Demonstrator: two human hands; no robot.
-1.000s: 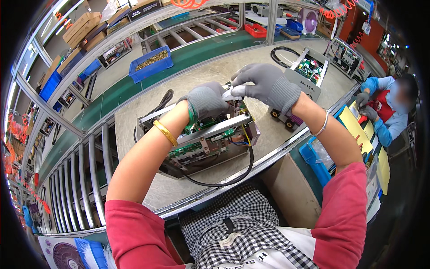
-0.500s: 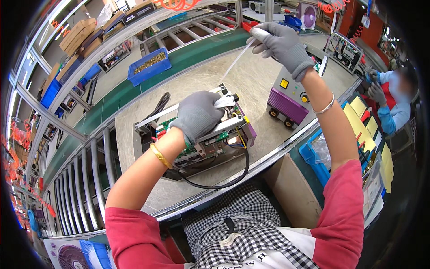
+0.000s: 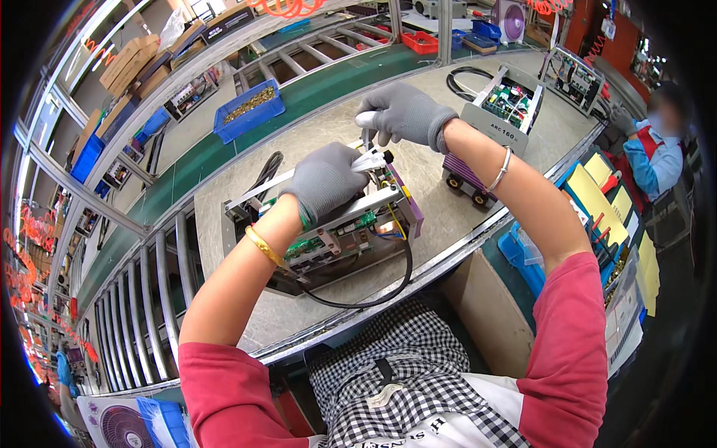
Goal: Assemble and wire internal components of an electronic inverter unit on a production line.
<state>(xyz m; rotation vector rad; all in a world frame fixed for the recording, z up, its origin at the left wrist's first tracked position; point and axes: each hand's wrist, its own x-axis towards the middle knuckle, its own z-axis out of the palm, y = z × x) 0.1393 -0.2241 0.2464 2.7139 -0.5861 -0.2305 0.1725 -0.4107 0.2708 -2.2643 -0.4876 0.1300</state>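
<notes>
An open welding machine chassis (image 3: 321, 254) with green circuit boards, metal side rails and a purple end panel lies on the worktop in front of me. My left hand (image 3: 327, 183), grey-gloved, reaches over its top, fingers closed at the upper corner near the purple panel. White shows at those fingertips; what they pinch is hidden. Just above that corner my right hand (image 3: 407, 116), also grey-gloved, is closed in a pinch. A narrow white strip (image 3: 367, 137), like a cable tie, runs down from it toward the chassis. A black cable (image 3: 410, 272) loops from the chassis's near side.
A second open unit (image 3: 497, 127) with a purple base stands to the right, partly behind my right forearm. A blue bin of brass-coloured parts (image 3: 250, 112) sits beyond the worktop. Metal rollers (image 3: 142, 313) lie left. At right are paper-laden trays (image 3: 597, 198) and a co-worker (image 3: 653, 157).
My right hand has come down and left from high at the back right to just above the chassis corner. My left hand stays there, shifted slightly. The long white strip shows less.
</notes>
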